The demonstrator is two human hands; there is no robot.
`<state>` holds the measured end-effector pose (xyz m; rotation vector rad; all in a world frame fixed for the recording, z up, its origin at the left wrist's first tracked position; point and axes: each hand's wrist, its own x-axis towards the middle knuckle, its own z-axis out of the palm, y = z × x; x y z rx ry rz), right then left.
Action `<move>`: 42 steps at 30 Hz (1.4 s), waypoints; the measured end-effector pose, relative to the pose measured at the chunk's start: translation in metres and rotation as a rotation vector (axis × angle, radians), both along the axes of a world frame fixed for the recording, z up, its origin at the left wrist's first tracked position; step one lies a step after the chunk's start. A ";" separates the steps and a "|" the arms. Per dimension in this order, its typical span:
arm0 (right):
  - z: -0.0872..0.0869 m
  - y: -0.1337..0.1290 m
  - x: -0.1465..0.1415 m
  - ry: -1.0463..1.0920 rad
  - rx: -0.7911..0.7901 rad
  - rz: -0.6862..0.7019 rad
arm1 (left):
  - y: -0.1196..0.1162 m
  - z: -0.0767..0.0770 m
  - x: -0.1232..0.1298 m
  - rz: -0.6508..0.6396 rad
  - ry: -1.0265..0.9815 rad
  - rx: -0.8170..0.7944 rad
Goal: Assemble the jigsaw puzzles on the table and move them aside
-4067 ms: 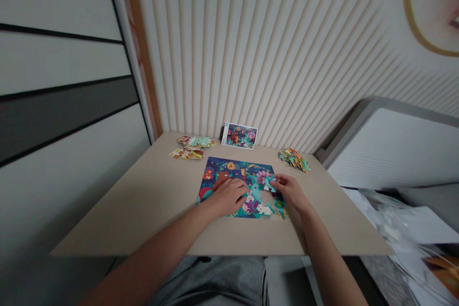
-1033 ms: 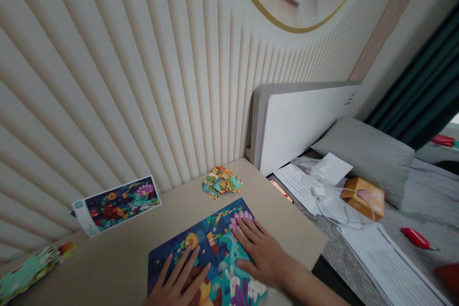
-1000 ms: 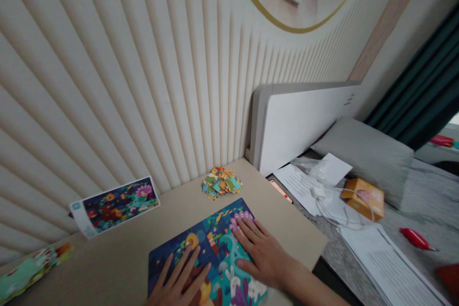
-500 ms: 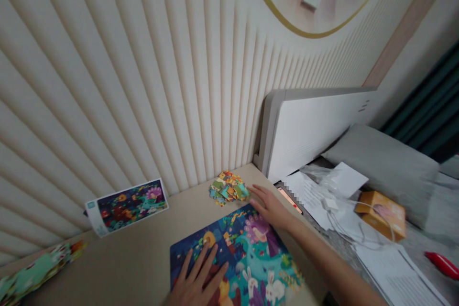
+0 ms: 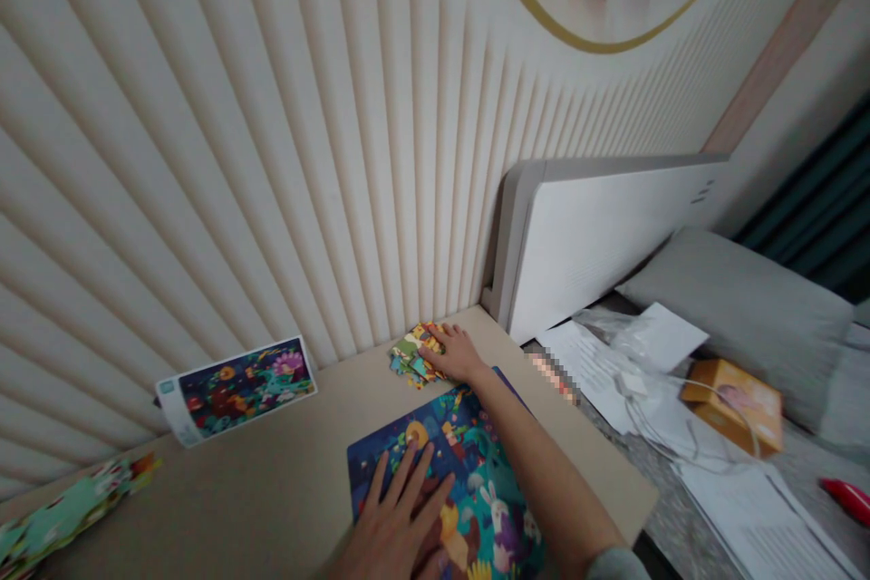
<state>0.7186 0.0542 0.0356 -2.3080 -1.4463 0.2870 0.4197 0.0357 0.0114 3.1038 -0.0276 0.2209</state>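
Note:
A brightly coloured picture puzzle [image 5: 499, 480] with rabbits and other animals lies flat on the beige tabletop. My left hand [image 5: 401, 507] rests on its left part, palm down with fingers spread. Reaching past the puzzle's far edge, my right hand [image 5: 459, 353] lies over the right side of a heap of loose puzzle pieces [image 5: 408, 358], fingers stretched out on them. My right forearm covers part of the puzzle's right side. Whether a piece is under the right fingertips, I cannot make out.
A printed picture card [image 5: 245, 388] leans on the ribbed wall. Green patterned pieces [image 5: 74, 507] lie at the table's left. Beyond the table's right edge are a phone [image 5: 554, 376], papers [image 5: 768, 507], a white cable, an orange box [image 5: 738, 403] and a grey pillow [image 5: 738, 290].
My right hand has moved left from beside the heap onto the loose pieces. The puzzle and my left hand on it have shifted a little to the right.

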 end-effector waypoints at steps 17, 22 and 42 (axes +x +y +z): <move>-0.006 0.005 -0.025 0.077 0.097 0.058 | 0.105 -0.013 0.044 0.401 -0.301 -0.124; -0.008 0.009 -0.035 0.078 0.155 0.089 | 0.153 -0.040 0.057 0.444 -0.203 -0.238; -0.002 0.050 -0.130 0.083 0.175 0.077 | 0.144 -0.048 -0.009 0.494 -0.468 -0.389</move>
